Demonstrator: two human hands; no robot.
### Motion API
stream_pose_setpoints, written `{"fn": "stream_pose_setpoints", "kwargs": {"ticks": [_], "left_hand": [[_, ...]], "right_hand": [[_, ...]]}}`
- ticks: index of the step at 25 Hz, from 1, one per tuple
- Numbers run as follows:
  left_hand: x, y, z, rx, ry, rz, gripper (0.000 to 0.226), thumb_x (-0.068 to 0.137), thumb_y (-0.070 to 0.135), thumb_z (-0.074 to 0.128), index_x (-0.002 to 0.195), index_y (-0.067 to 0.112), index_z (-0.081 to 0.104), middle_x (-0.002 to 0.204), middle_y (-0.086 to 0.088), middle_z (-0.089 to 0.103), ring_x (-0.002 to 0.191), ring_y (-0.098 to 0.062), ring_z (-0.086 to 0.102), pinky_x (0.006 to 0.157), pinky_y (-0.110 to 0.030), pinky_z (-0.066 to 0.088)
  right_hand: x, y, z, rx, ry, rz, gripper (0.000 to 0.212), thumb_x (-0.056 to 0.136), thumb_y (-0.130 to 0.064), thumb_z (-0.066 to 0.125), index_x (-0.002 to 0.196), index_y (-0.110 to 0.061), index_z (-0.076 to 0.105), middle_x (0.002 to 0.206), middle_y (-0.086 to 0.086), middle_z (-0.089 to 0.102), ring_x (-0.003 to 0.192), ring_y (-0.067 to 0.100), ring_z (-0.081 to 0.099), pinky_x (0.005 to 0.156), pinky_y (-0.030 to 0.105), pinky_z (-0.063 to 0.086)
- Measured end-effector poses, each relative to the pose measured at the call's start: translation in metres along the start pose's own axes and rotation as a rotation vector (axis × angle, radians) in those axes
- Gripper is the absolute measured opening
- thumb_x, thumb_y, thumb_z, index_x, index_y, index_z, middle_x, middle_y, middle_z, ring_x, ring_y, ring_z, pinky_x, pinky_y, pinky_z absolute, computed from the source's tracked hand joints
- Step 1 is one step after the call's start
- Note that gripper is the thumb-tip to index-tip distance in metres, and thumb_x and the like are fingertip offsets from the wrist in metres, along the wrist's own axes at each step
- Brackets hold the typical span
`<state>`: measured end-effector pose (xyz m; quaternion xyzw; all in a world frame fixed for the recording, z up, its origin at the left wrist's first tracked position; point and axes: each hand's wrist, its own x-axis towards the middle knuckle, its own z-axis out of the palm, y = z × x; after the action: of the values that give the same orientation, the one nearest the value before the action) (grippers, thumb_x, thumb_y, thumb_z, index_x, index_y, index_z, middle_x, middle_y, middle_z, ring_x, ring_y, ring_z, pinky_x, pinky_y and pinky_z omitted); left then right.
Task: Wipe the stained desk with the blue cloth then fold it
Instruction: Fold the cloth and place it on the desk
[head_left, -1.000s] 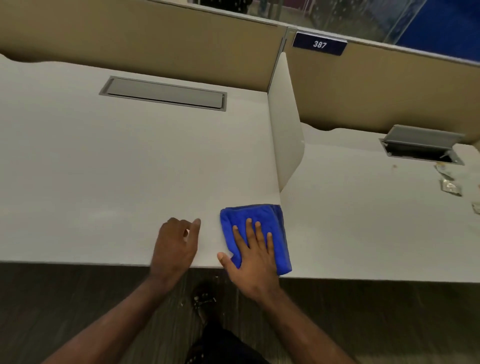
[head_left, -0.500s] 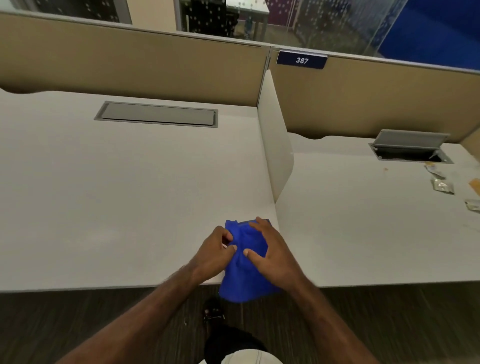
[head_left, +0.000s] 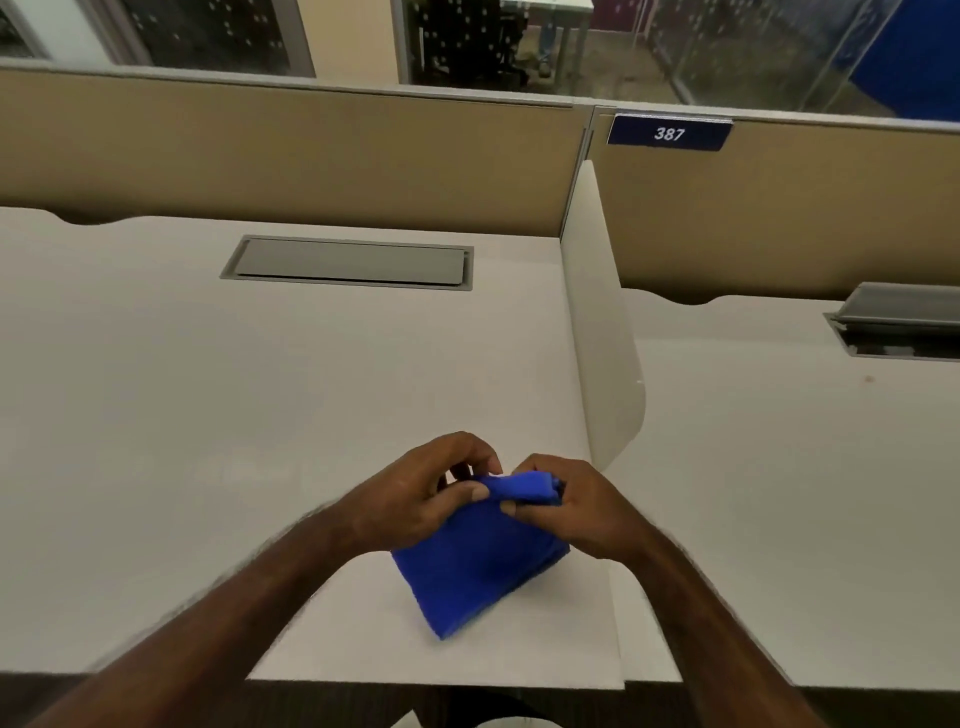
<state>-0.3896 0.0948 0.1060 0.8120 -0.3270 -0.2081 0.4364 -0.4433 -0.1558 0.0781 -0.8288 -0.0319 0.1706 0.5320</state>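
Observation:
The blue cloth (head_left: 478, 561) is bunched and folded, held up off the white desk (head_left: 208, 441) near its front edge, with its lower corner hanging toward the desktop. My left hand (head_left: 426, 493) pinches the cloth's upper left edge between thumb and fingers. My right hand (head_left: 576, 506) grips the upper right edge, fingers curled around the fold. Both hands meet just left of the low white divider (head_left: 597, 338).
A closed grey cable hatch (head_left: 348, 265) sits at the desk's back. Tan partition panels (head_left: 311, 156) rise behind, with a blue sign reading 387 (head_left: 669, 134). On the neighbouring desk (head_left: 779, 493) to the right, a second hatch (head_left: 898, 322) stands open.
The cloth lay flat under my right hand a second ago. Both hands have since gathered it and lifted it off the desk. The view has moved closer and leftward.

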Motion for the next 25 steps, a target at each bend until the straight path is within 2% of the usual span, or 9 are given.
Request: {"fn": "stream_pose_setpoints", "kwargs": {"ticks": [2, 6, 10, 13, 16, 19, 21, 23, 25], "left_hand": [[0.008, -0.016, -0.017, -0.015, 0.026, -0.097, 0.029, 0.101, 0.039, 0.067, 0.129, 0.043, 0.060, 0.117, 0.022, 0.063, 0.109, -0.009, 0.061, 0.083, -0.015, 0.051], [0.012, -0.056, -0.046, 0.029, -0.095, -0.326, 0.071, 0.072, 0.065, 0.086, 0.134, 0.061, 0.051, 0.116, 0.025, 0.063, 0.111, -0.001, 0.059, 0.088, -0.015, 0.049], [0.035, -0.095, -0.063, -0.107, -0.016, -0.348, 0.031, 0.080, 0.048, 0.088, 0.104, 0.038, 0.071, 0.109, 0.011, 0.069, 0.105, -0.010, 0.066, 0.094, -0.029, 0.053], [0.066, -0.105, -0.074, -0.448, 0.007, -0.368, 0.024, 0.095, 0.024, 0.077, 0.119, 0.023, 0.075, 0.121, 0.005, 0.075, 0.115, -0.012, 0.071, 0.105, -0.035, 0.055], [0.107, -0.109, -0.080, -0.693, 0.131, -0.355, 0.034, 0.103, 0.024, 0.060, 0.138, 0.023, 0.065, 0.134, 0.006, 0.074, 0.124, -0.013, 0.070, 0.099, -0.035, 0.059], [0.158, -0.124, -0.090, -0.608, 0.292, -0.388, 0.028, 0.107, 0.040, 0.049, 0.131, 0.034, 0.062, 0.120, 0.019, 0.074, 0.109, -0.008, 0.073, 0.081, -0.035, 0.065], [0.192, -0.138, -0.095, -0.490, 0.403, -0.407, 0.029, 0.106, 0.051, 0.047, 0.116, 0.030, 0.064, 0.106, 0.013, 0.075, 0.093, -0.011, 0.072, 0.075, -0.034, 0.061], [0.226, -0.151, -0.103, -0.430, 0.494, -0.397, 0.032, 0.107, 0.050, 0.048, 0.101, 0.021, 0.061, 0.086, 0.012, 0.071, 0.074, -0.006, 0.065, 0.067, -0.025, 0.052], [0.260, -0.161, -0.113, -0.411, 0.524, -0.405, 0.025, 0.109, 0.044, 0.048, 0.101, 0.024, 0.060, 0.083, 0.017, 0.070, 0.073, 0.002, 0.064, 0.063, -0.014, 0.050]], "right_hand": [[0.013, -0.007, 0.000, 0.046, 0.003, 0.018, 0.003, 0.099, -0.033, 0.074, 0.097, -0.036, 0.073, 0.089, -0.011, 0.073, 0.082, 0.010, 0.067, 0.078, 0.028, 0.054], [0.037, -0.020, -0.002, 0.221, 0.034, 0.046, 0.011, 0.100, -0.032, 0.073, 0.108, -0.026, 0.076, 0.106, -0.004, 0.079, 0.101, 0.018, 0.075, 0.093, 0.038, 0.061], [0.075, -0.035, -0.021, 0.344, 0.061, 0.032, 0.012, 0.099, -0.027, 0.072, 0.107, -0.020, 0.075, 0.102, -0.003, 0.077, 0.099, 0.016, 0.073, 0.088, 0.030, 0.057], [0.106, -0.046, -0.040, 0.392, 0.122, 0.051, 0.019, 0.095, -0.030, 0.072, 0.109, -0.018, 0.076, 0.105, 0.001, 0.078, 0.102, 0.018, 0.073, 0.090, 0.031, 0.059], [0.143, -0.050, -0.062, 0.464, 0.258, 0.121, 0.031, 0.095, -0.038, 0.070, 0.120, -0.022, 0.075, 0.116, -0.001, 0.080, 0.113, 0.018, 0.074, 0.100, 0.035, 0.058], [0.194, -0.039, -0.080, 0.470, 0.410, 0.251, 0.028, 0.099, -0.044, 0.068, 0.120, -0.027, 0.075, 0.115, -0.006, 0.081, 0.113, 0.016, 0.075, 0.102, 0.039, 0.058], [0.228, -0.027, -0.087, 0.431, 0.487, 0.343, 0.028, 0.099, -0.052, 0.067, 0.116, -0.031, 0.076, 0.110, -0.010, 0.081, 0.108, 0.016, 0.076, 0.100, 0.040, 0.060], [0.260, -0.014, -0.095, 0.420, 0.505, 0.430, 0.032, 0.097, -0.057, 0.068, 0.115, -0.032, 0.076, 0.109, -0.010, 0.082, 0.106, 0.016, 0.076, 0.100, 0.044, 0.060], [0.285, -0.005, -0.110, 0.485, 0.440, 0.487, 0.033, 0.095, -0.051, 0.073, 0.121, -0.031, 0.075, 0.113, -0.008, 0.082, 0.109, 0.019, 0.076, 0.101, 0.045, 0.060]]}}
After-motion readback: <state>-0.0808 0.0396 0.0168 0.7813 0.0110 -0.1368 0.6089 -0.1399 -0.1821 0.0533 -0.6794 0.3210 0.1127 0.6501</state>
